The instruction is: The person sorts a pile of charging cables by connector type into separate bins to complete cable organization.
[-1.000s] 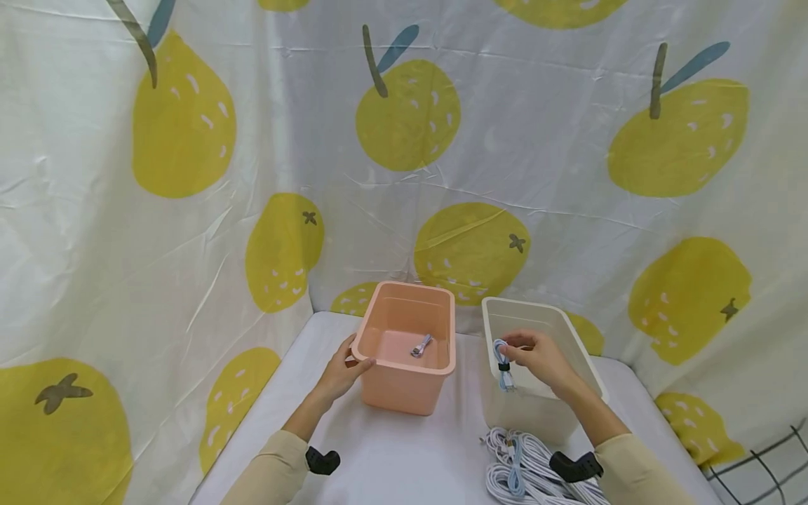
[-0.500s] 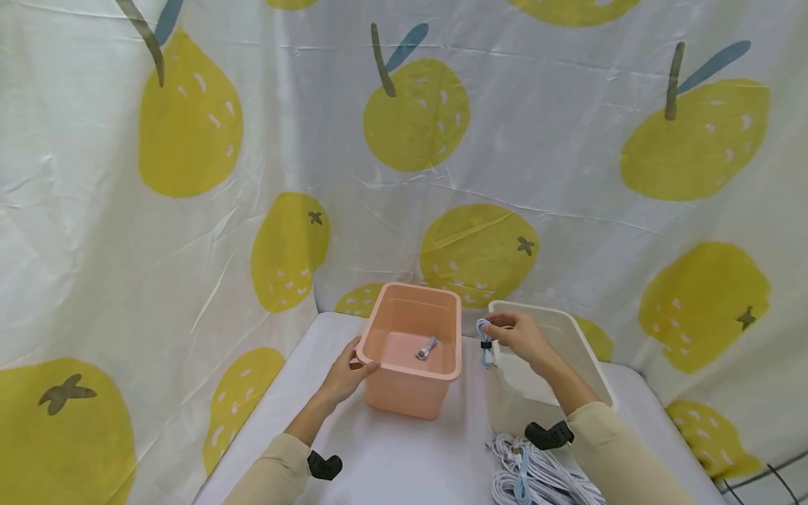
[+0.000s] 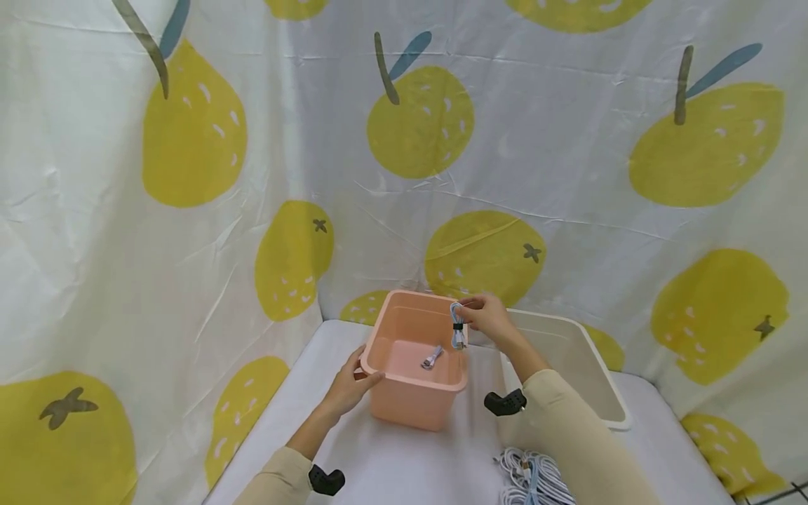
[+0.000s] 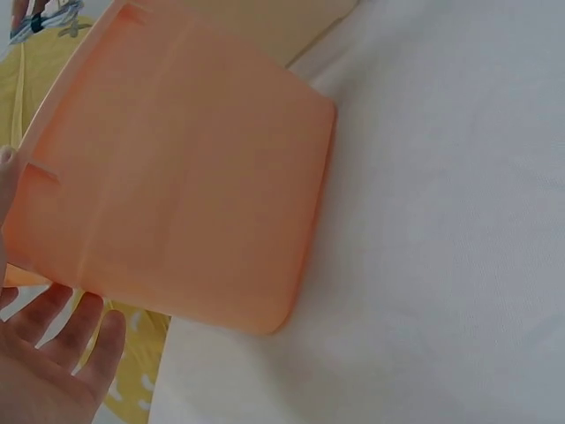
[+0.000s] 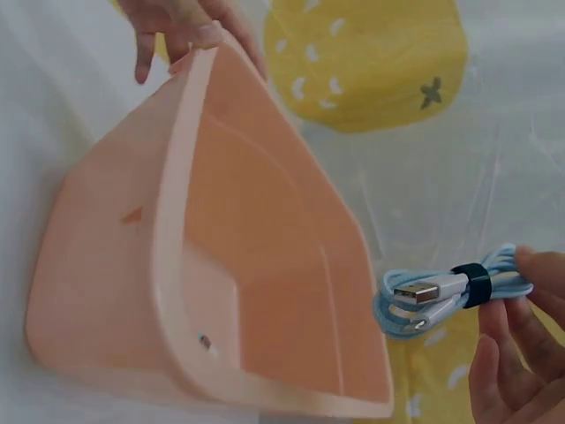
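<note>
My right hand (image 3: 487, 317) pinches a coiled light blue USB cable (image 3: 457, 337) with a black strap round its middle. It hangs over the right side of the orange plastic bin (image 3: 410, 407), its USB plug and smaller connector showing in the right wrist view (image 5: 415, 290). At the bin's front left corner, my left hand (image 3: 344, 387) grips the rim, thumb on top and fingers beside the outer wall. Inside the bin, on its floor, lies a small bundled white cable (image 3: 432, 358).
To the right stands a cream bin (image 3: 571, 337), partly behind my right forearm. In front of it, a pile of coiled white cables (image 3: 546, 484) lies on the white-covered table (image 3: 404, 470), with a light blue cable among them. A fruit-print curtain (image 3: 353, 168) hangs close behind both bins.
My right hand has carried the light blue cable left, from over the cream bin to over the orange bin. My left hand stays at the orange bin's rim.
</note>
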The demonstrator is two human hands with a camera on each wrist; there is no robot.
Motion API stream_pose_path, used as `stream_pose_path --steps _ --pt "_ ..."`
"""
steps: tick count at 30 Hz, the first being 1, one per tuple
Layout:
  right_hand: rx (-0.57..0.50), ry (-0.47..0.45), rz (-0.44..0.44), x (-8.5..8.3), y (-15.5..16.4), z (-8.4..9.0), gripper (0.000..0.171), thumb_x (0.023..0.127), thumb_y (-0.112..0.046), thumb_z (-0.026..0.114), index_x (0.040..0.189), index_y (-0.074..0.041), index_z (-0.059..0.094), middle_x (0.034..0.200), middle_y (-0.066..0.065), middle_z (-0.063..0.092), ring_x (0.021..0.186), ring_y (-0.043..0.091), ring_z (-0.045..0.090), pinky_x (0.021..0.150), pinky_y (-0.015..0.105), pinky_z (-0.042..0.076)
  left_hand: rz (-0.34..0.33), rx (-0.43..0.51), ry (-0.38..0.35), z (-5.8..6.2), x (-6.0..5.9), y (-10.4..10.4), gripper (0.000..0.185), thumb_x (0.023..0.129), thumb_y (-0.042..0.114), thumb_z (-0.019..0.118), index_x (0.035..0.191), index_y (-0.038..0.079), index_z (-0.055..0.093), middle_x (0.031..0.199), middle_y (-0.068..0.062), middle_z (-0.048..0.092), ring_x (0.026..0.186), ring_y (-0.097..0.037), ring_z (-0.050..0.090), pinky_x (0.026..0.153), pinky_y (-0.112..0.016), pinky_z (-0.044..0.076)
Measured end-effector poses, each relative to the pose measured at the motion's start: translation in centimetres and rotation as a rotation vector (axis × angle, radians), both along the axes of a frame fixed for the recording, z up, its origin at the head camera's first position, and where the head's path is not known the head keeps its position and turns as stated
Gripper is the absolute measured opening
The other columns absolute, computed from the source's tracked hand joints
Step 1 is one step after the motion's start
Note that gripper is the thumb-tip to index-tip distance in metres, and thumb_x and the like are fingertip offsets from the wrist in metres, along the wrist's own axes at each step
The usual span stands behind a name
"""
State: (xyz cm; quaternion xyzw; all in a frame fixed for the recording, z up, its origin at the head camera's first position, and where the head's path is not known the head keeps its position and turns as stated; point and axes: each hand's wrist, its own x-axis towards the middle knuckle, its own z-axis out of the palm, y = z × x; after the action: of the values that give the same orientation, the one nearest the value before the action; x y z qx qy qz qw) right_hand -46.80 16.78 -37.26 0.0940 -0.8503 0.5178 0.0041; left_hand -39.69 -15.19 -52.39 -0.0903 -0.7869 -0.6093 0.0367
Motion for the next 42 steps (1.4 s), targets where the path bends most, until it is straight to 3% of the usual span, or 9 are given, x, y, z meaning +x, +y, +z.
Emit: stream_pose_path --steps 4,8,12,15,19,24,30,36,42 --pt "-0.038 -0.029 -0.071 -1.2 -1.4 0.2 0.037 0.102 -0.024 0.070 0.131 -0.001 0.065 0.124 0.018 0.067 0.099 0.026 0.068 0.085 0.039 0.058 -0.009 -0.007 0.009 -0.2 0.3 0.5 0.086 0.096 0.036 0.076 0.161 0.006 0.030 0.145 -0.028 0.052 0.120 -0.035 0.061 0.095 -0.049 0.053" --pt "-0.101 -0.060 -0.159 -2.2 -2.2 0.0 0.041 0.103 -0.023 0.068 0.136 -0.001 0.063 0.129 0.021 0.064 0.104 0.033 0.069 0.075 0.029 0.059 -0.025 -0.005 -0.001 -0.5 0.7 1.1 0.088 0.096 0.037 0.077 0.162 0.006 0.029 0.146 -0.027 0.052 0.120 -0.035 0.061 0.096 -0.049 0.053" --pt "-0.195 -0.092 -0.199 -2.6 -2.2 -0.5 0.058 0.106 -0.027 0.062 0.155 -0.003 0.043 0.148 0.024 0.051 0.123 0.038 0.061 0.087 0.036 0.059 -0.026 0.012 0.015 -0.6 0.9 1.4 0.086 0.095 0.032 0.077 0.161 0.004 0.030 0.144 -0.027 0.054 0.119 -0.036 0.062 0.095 -0.049 0.054" --pt "-0.234 -0.112 -0.179 -2.4 -1.7 -0.9 0.064 0.107 -0.028 0.061 0.161 -0.006 0.033 0.155 0.024 0.044 0.127 0.039 0.058 0.090 0.039 0.058 -0.024 0.019 0.022 -0.6 1.0 1.4 0.085 0.096 0.029 0.078 0.161 0.003 0.030 0.143 -0.028 0.054 0.119 -0.038 0.062 0.095 -0.050 0.054" --pt "-0.201 -0.112 -0.139 -2.1 -0.7 -1.6 0.061 0.106 -0.025 0.063 0.159 -0.006 0.038 0.150 0.024 0.048 0.122 0.040 0.060 0.085 0.038 0.059 -0.030 0.011 0.024 -0.5 0.9 1.3 0.084 0.096 0.030 0.077 0.161 0.003 0.030 0.144 -0.029 0.052 0.120 -0.038 0.062 0.096 -0.049 0.053" --pt "-0.107 -0.086 -0.067 -1.9 0.2 -2.0 0.058 0.106 -0.021 0.063 0.156 -0.002 0.041 0.146 0.028 0.050 0.122 0.043 0.060 0.097 0.052 0.053 -0.036 0.014 0.029 -0.4 0.7 1.3 0.082 0.096 0.029 0.077 0.160 0.003 0.032 0.141 -0.026 0.056 0.117 -0.036 0.064 0.095 -0.048 0.054" --pt "-0.035 -0.066 -0.007 -1.9 0.2 -1.4 0.059 0.104 -0.022 0.066 0.155 -0.002 0.042 0.145 0.027 0.053 0.124 0.042 0.059 0.098 0.051 0.053 -0.018 0.002 0.014 -0.2 0.4 0.8 0.079 0.097 0.026 0.075 0.160 0.005 0.032 0.140 -0.023 0.057 0.117 -0.035 0.063 0.095 -0.049 0.053" --pt "-0.041 -0.065 0.035 -1.7 -0.3 -0.5 0.059 0.104 -0.021 0.066 0.156 -0.004 0.043 0.146 0.026 0.052 0.125 0.042 0.059 0.102 0.057 0.048 0.000 -0.009 0.001 0.0 0.1 0.3 0.082 0.097 0.029 0.076 0.161 0.004 0.031 0.142 -0.027 0.054 0.118 -0.036 0.063 0.096 -0.050 0.053" --pt "-0.004 -0.012 0.074 -1.0 -0.8 -0.4 0.056 0.102 -0.022 0.070 0.150 -0.003 0.050 0.143 0.025 0.056 0.121 0.041 0.061 0.099 0.056 0.051 -0.002 0.000 0.005 0.3 -0.2 0.1 0.084 0.096 0.033 0.076 0.161 0.006 0.031 0.142 -0.024 0.055 0.118 -0.034 0.063 0.096 -0.050 0.053"
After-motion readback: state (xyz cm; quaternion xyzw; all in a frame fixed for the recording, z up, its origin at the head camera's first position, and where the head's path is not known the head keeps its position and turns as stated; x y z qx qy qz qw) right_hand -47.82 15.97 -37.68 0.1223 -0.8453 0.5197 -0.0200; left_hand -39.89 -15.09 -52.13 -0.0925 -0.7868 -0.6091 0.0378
